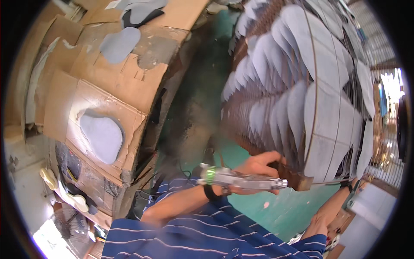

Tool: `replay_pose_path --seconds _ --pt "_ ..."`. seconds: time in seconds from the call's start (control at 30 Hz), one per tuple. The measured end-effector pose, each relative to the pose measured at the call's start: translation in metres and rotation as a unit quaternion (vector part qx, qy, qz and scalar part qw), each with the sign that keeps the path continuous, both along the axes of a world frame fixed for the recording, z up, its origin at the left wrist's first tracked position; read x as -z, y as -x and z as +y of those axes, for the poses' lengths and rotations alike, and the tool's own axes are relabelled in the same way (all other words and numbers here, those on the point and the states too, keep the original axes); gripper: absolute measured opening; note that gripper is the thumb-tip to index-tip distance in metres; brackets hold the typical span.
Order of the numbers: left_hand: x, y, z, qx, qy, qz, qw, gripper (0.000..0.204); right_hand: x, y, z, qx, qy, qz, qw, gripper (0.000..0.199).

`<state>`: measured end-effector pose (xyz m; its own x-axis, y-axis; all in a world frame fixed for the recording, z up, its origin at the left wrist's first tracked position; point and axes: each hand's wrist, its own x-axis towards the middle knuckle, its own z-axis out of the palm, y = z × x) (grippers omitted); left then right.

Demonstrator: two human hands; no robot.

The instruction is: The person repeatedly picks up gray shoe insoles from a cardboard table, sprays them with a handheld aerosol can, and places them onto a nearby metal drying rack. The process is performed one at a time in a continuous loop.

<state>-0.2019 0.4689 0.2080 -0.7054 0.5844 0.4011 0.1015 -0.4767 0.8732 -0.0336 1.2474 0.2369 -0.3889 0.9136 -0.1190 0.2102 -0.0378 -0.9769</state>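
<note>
My left hand (257,166) is closed around a silver spray gun (241,180) with a green ring at one end. Its extended finger reaches to the brown lower corner (303,183) of a tall rack; whether it grips that corner is not clear. Grey rounded flat pieces (297,108) stand close together in rows on the rack. At the rack's lower right edge is my right hand (352,184), small in view behind a dark wristband, its fingers mostly hidden. On the left, a grey rounded flat piece (102,137) lies on cardboard, apart from both hands.
A cardboard-covered table (133,108) runs along the left, with another grey piece (120,44) farther back. A fan (67,222) stands at the lower left, near pale sole-shaped pieces (72,199). Between table and rack lies a green floor (267,211). A dark cable (144,194) hangs beside the table.
</note>
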Motion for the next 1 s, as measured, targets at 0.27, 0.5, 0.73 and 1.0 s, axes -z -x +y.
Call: replay_pose_path --seconds 0.27,0.5,0.73,1.0 --pt "-0.039 -0.01 -0.058 0.054 0.072 -0.25 0.964 0.016 0.049 -0.042 0.002 0.006 0.026 0.046 0.999 0.042" --pt "-0.053 -0.011 -0.056 -0.142 0.244 -0.042 0.958 0.018 0.068 -0.055 -0.003 0.018 0.038 0.064 0.997 0.041" --pt "-0.008 -0.02 -0.065 -0.009 0.038 -0.189 0.981 0.044 0.056 -0.027 -0.004 0.003 0.045 0.058 0.997 0.041" --pt "-0.027 -0.029 -0.197 0.077 -0.023 -0.248 0.966 0.053 0.042 -0.022 -0.025 0.01 0.059 0.027 0.998 0.041"
